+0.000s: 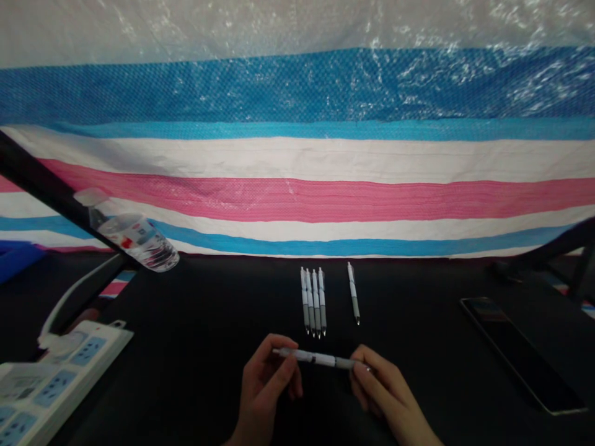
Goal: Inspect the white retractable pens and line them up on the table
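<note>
Between my two hands a white pen (324,359) with a grey grip lies nearly level above the black table. My left hand (269,378) pinches its push-button end between thumb and fingers. At the grey tip end, the thumb and fingers of my right hand (379,384) are closed on the same pen. Just beyond it, several similar pens (315,302) lie side by side on the table with their tips toward me. A single pen (353,293) of the same kind lies apart from that row, to its right.
A white power strip (93,356) with a plugged-in cable sits at the left. Behind it a clear plastic bottle (139,241) leans near a dark bar. To the right lies a dark phone (520,353). A striped plastic sheet (297,201) hangs along the table's (209,310) far edge.
</note>
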`<state>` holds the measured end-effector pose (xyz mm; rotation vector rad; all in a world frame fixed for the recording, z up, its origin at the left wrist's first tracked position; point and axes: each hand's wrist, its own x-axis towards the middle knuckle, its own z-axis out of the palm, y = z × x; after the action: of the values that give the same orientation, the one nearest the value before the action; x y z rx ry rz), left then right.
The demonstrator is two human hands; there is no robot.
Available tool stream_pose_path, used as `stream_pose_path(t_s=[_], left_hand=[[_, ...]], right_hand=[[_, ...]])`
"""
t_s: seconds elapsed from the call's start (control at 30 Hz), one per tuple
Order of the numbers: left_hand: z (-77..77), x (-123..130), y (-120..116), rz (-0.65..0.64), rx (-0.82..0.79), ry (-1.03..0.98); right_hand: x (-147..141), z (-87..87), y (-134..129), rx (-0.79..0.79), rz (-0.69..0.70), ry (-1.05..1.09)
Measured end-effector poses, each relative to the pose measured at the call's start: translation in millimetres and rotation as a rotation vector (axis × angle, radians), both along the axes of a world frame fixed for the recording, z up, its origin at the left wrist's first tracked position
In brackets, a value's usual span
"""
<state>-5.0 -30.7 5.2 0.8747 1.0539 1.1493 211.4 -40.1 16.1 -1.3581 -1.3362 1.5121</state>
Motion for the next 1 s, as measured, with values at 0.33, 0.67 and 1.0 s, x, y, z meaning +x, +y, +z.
stream_pose_path(t_s=[0.33, 0.67, 1.0], left_hand=[[2.1, -0.9, 0.8, 0.044, -0.034, 0.002], [1.8, -0.2, 1.3, 0.062, -0.051, -0.042], [2.7, -0.3, 1.6, 0.09, -0.049, -0.019]], right_hand=[[-2.6, -4.1, -3.0, -0.036, -0.064, 0.031], [-5.2, -4.9, -3.2, -0.143, -0.094, 0.161], [-4.0, -8.2, -1.4, -0.138, -0.121, 0.338]])
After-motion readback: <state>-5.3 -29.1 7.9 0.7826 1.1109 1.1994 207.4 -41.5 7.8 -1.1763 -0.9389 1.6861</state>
